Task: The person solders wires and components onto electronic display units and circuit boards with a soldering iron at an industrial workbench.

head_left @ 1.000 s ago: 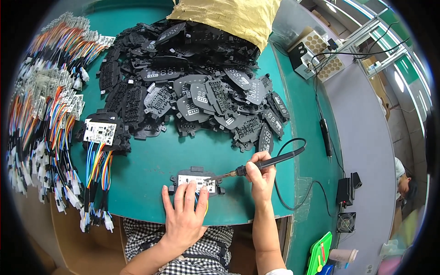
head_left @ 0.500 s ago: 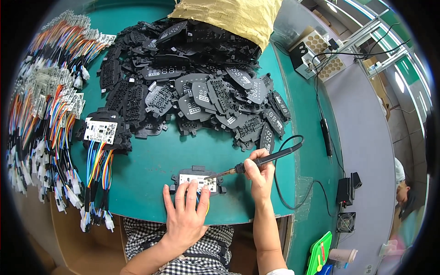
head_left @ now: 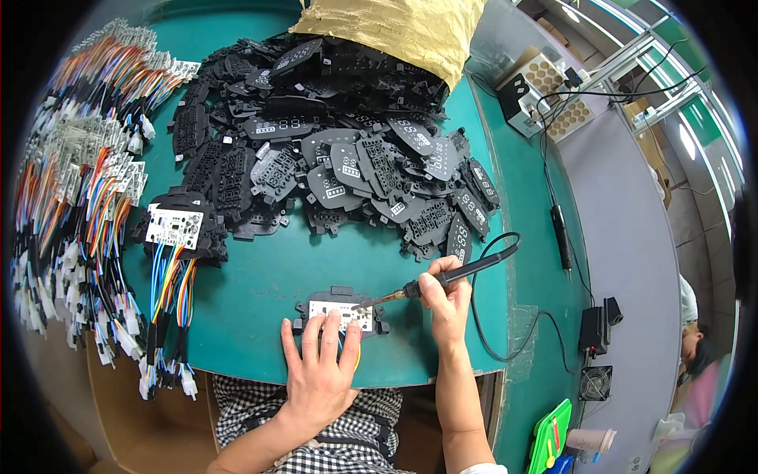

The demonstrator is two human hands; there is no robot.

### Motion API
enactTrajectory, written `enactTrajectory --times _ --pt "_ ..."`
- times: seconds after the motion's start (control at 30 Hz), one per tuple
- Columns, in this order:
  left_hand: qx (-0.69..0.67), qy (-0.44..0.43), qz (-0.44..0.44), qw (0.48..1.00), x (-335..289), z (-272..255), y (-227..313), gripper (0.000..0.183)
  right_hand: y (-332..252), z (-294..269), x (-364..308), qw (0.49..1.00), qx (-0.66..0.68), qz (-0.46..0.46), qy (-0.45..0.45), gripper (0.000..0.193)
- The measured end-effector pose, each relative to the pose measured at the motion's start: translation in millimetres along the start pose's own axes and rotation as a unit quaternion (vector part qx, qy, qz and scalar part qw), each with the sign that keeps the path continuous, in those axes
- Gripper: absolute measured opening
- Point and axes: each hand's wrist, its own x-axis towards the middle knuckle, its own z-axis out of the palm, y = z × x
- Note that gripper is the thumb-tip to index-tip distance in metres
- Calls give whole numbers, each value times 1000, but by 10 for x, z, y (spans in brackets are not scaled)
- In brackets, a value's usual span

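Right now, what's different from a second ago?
The right hand and the soldering iron's handle shifted slightly away from the wearer and leftward. The background person's head sits a bit lower in the picture. Nothing was picked up or let go. The left hand stayed on the white circuit board; the black parts pile looks the same.

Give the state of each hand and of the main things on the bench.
Left hand, spread, touching white board
Right hand, closed around soldering iron
Soldering iron, held tilted
White board, flat, partly covered
Black panels, heaped
Yellow sheeting, crumpled
Coloured wires, bunched
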Motion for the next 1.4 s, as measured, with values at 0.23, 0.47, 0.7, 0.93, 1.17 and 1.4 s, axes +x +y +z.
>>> enactTrajectory --times 0.23,0.47,0.7,0.93,1.17,1.4 --pt "-1 -6 0 1000 2 -26 3 64 -10 4 0 1000 1 -4 -1 17" --pt "-4 0 -2 1000 4 -7 1 64 -5 3 -8 1000 0 -10 -7 18" --pt "-9 11 -7 1000 8 -10 13 65 -33 1 -17 1000 -2 -25 -5 18" --pt "-7 -1 -9 1000 -8 -22 13 76 -44 -15 -52 997 -3 -72 15 16" --pt "-16 -6 -14 1000 -23 -14 11 70 -157 79 -40 999 41 -18 25 16" --pt "38 -7 -38 999 -17 -57 77 67 -194 370 25 998 14 6 -65 17"
